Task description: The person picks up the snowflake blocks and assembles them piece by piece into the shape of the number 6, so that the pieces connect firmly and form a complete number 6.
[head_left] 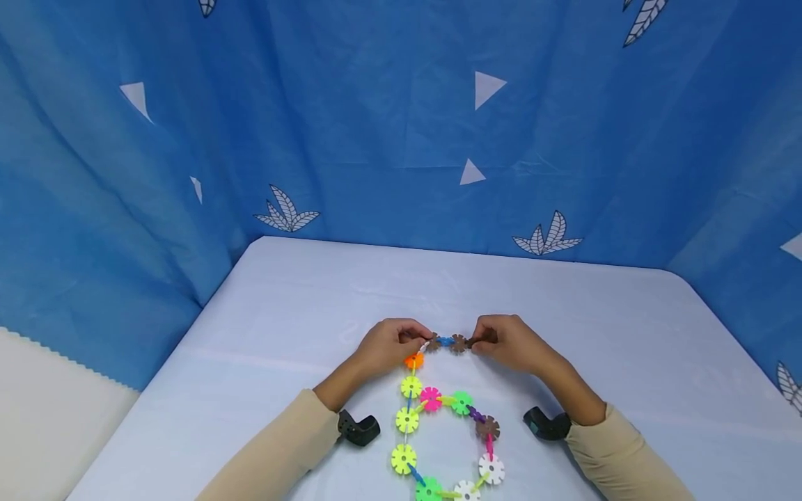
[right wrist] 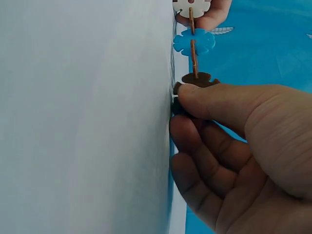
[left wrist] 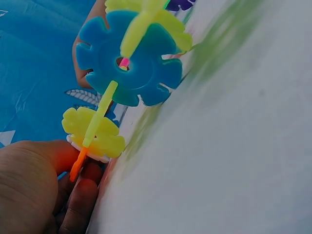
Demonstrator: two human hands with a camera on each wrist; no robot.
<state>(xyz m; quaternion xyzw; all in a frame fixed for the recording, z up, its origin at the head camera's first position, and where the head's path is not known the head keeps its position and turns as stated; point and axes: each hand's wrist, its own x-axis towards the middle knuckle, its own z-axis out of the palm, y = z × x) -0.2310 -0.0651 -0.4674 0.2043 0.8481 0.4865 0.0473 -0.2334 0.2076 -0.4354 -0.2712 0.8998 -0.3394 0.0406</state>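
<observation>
A chain of notched interlocking plastic discs lies on the table, with a yellow disc (head_left: 407,419) where its loop meets the upright line. At the chain's upper left corner, above an orange disc (head_left: 414,360), my left hand (head_left: 390,345) pinches the chain by a white disc (right wrist: 191,8). From there a short row runs right through brown discs and a blue disc (right wrist: 194,42). My right hand (head_left: 509,342) grips the brown disc (right wrist: 197,80) at the row's right end between thumb and fingers. In the left wrist view, fingers partly hide the pieces around the left hand (left wrist: 34,183).
The white-covered table (head_left: 301,292) spreads around the chain, backed by a blue patterned curtain (head_left: 388,125). Black wrist devices sit by the left sleeve (head_left: 282,445) and the right sleeve (head_left: 620,452). Below the hands, the loop holds pink, green, purple and white discs.
</observation>
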